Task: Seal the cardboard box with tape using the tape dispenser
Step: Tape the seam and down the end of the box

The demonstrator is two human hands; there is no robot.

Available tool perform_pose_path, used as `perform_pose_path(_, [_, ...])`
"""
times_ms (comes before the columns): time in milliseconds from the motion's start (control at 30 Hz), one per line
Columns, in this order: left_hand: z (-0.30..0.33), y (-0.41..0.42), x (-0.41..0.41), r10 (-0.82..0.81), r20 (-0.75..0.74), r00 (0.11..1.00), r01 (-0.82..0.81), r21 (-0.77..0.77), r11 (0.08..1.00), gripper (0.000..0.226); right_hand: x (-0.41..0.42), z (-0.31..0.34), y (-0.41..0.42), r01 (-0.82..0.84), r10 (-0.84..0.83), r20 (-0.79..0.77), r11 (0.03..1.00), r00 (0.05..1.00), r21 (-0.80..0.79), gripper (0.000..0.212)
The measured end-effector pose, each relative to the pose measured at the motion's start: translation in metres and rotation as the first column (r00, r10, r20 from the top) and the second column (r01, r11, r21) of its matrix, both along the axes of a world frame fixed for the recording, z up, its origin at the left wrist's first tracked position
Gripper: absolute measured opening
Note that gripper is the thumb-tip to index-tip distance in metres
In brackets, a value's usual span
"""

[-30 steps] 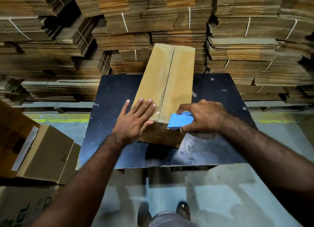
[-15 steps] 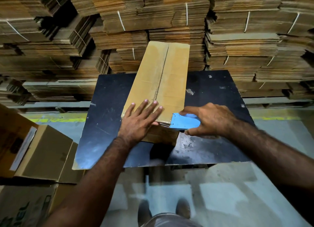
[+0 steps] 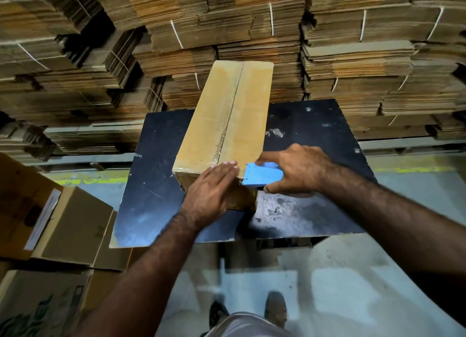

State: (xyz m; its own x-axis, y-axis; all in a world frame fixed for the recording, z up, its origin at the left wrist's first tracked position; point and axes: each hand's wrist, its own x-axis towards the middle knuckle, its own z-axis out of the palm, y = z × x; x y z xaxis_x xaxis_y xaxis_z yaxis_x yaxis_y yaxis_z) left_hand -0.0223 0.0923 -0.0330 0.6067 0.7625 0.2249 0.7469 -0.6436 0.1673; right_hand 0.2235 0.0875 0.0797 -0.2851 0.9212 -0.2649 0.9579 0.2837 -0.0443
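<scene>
We see a tan cardboard box (image 3: 227, 119), a bright blue tape dispenser (image 3: 261, 176), a scuffed black table (image 3: 315, 124) and brown cardboard stacks (image 3: 227, 21) banded white.

You won't find a word or number here that can be read with certainty. Left of the black table (image 3: 156, 210), the brown carton (image 3: 73, 225) carries a pale label strip on its edge, too blurred to make out. Below that carton, the lowest box (image 3: 32, 309) shows dark green printing cut off by the frame; its letters cannot be told
</scene>
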Motion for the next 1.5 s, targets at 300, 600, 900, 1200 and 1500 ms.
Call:
perform_pose_path(300, [0.007,-0.005,0.020,0.017,-0.042,0.999,-0.017,0.006,1.000,0.081,0.023,-0.016,-0.007,-0.003,0.004,-0.021,0.999,1.000,0.034,0.068])
perform_pose_path(600, [-0.002,-0.010,0.033,0.006,-0.034,0.999,-0.007,-0.024,1.000,0.081,0.058,-0.038,-0.023,0.068,-0.065,-0.108,0.997,0.992,0.022,0.071])
perform_pose_path(900, [-0.004,-0.010,0.043,0.061,-0.001,0.998,-0.061,0.064,0.996,0.067,0.050,-0.030,-0.019,0.044,-0.042,-0.044,0.998,0.998,0.042,0.073])
perform_pose_path(1200, [-0.005,-0.002,0.059,0.064,-0.017,0.998,-0.062,0.113,0.992,0.087,0.048,-0.029,-0.021,0.049,-0.048,-0.026,0.998,0.999,0.033,0.068])
perform_pose_path(1500, [0.002,-0.006,0.059,0.050,-0.063,0.997,-0.046,0.068,0.997,0.074,0.058,-0.025,-0.039,0.092,-0.090,-0.039,0.993,0.995,0.067,0.068])
